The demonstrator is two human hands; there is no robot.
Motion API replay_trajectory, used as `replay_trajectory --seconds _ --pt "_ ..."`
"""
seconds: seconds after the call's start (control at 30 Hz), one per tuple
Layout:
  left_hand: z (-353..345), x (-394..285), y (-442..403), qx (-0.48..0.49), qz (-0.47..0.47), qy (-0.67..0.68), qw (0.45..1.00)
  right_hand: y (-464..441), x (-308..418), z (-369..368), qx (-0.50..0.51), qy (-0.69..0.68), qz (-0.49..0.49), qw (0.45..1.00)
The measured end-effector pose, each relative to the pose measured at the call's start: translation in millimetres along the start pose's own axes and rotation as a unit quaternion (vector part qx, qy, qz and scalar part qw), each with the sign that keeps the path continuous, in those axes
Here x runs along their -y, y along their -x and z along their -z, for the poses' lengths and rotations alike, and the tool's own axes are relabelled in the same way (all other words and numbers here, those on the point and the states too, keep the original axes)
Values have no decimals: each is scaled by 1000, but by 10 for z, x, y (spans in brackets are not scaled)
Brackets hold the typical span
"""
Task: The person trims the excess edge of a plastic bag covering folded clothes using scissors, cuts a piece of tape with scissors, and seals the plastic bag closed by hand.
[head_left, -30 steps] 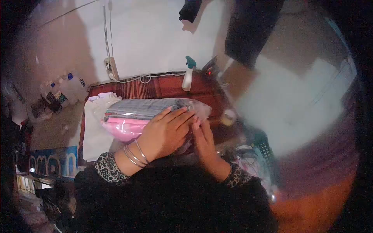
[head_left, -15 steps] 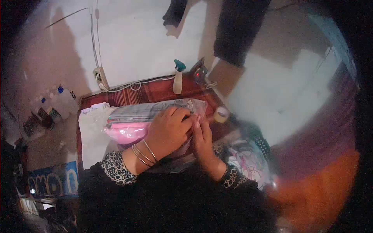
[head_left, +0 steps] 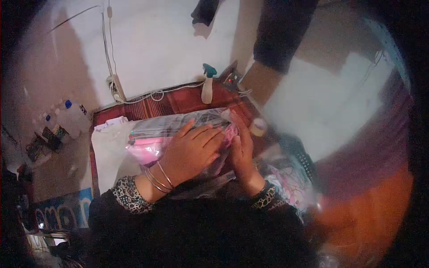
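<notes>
A clear plastic bag (head_left: 170,123) holds folded grey cloth and pink cloth (head_left: 146,150) on the table. My left hand (head_left: 194,147) lies across the top of the bag, its fingers spread towards the right end. At that right end, my right hand (head_left: 241,156) rests upright against the crumpled plastic, fingers stretched out. White folded cloth (head_left: 107,149) lies under and beside the bag's left end.
A spray bottle (head_left: 208,87) with a green head stands on the red cloth (head_left: 187,96) near the wall. A tape roll (head_left: 258,127) sits to the right. Beyond are a power strip (head_left: 115,88), a green basket (head_left: 297,156) and bottles (head_left: 67,116) at left.
My left hand has flattened, its fingers spreading over the bag. My right hand has shifted slightly right, its fingers more upright. The camera view has shifted a little.
</notes>
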State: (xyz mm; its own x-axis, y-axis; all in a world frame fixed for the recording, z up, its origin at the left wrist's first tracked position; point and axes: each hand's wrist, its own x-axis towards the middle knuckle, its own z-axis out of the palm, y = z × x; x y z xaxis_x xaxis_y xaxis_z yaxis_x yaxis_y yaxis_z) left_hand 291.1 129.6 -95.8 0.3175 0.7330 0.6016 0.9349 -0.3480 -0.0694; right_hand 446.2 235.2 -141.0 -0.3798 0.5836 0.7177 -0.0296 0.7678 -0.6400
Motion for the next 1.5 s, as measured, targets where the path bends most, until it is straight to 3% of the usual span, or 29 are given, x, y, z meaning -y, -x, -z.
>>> replay_trajectory --seconds 0.2,0.27,0.6,0.77,0.9,0.97,1.07,1.2,1.27,1.37,1.5 --pt "-49 103 -142 13 -13 61 998 -166 -86 152 46 -2 9 999" --pt "-63 104 -192 -16 -31 73 997 -233 -70 234 100 72 50 991" --pt "-86 131 -312 -32 -80 36 996 -243 -164 213 86 15 42 995" --pt "-29 210 -305 -4 -111 82 990 -298 -291 319 169 46 69 982" --pt "124 243 -307 -2 -60 128 990 -360 -254 359 185 17 89 978" --pt "159 269 -287 41 -23 37 998 -388 -276 402 213 60 123 967" --pt "79 336 -247 51 -27 53 997 -431 -274 430 229 98 144 958" --pt "81 380 -240 56 -37 33 997 -434 -202 441 235 80 132 960" --pt "38 440 -237 65 -37 39 996 -416 -236 416 226 7 122 966" --pt "51 484 -227 59 -41 34 997 -339 -114 367 171 32 68 982" --pt "8 432 -259 25 -34 15 999 -287 -91 384 189 68 82 976"
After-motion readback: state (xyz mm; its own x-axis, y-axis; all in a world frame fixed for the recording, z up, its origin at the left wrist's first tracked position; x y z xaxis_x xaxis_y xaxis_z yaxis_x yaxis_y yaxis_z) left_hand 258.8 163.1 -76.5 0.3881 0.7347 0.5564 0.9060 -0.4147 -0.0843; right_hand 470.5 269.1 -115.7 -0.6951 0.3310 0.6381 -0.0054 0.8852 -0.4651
